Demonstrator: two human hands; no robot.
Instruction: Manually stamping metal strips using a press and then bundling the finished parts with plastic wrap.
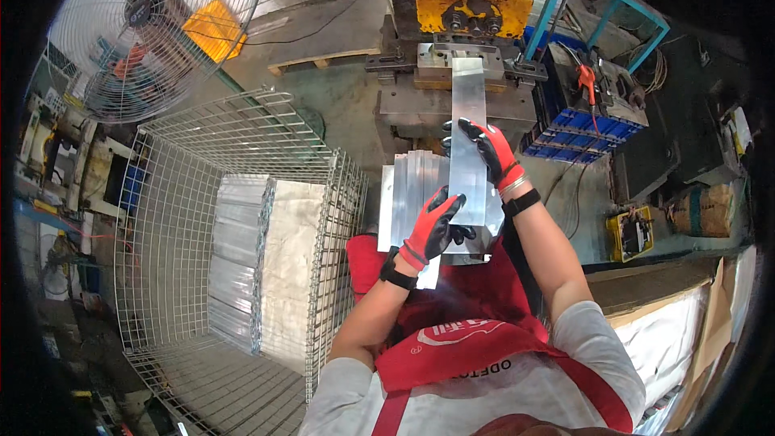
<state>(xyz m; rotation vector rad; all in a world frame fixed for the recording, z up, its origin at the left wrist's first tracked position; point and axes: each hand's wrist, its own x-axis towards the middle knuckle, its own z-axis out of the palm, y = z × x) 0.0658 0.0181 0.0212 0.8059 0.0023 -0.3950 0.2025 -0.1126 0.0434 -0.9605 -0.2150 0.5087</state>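
Ahead in the workshop stands a yellow-fronted press (475,2), with a wire cage (336,234) of strips and sheeting off to the left. Both gloved hands grip one flat metal strip (468,101), the left hand (433,228) closed on its near end and the right hand (488,152) around its middle, its far end overlapping the die block (436,58) in view, contact unclear. Handling or lining up this strip seems the step, so the next move likely calls for keeping it level and square, clear of the neighbouring stack (413,194).
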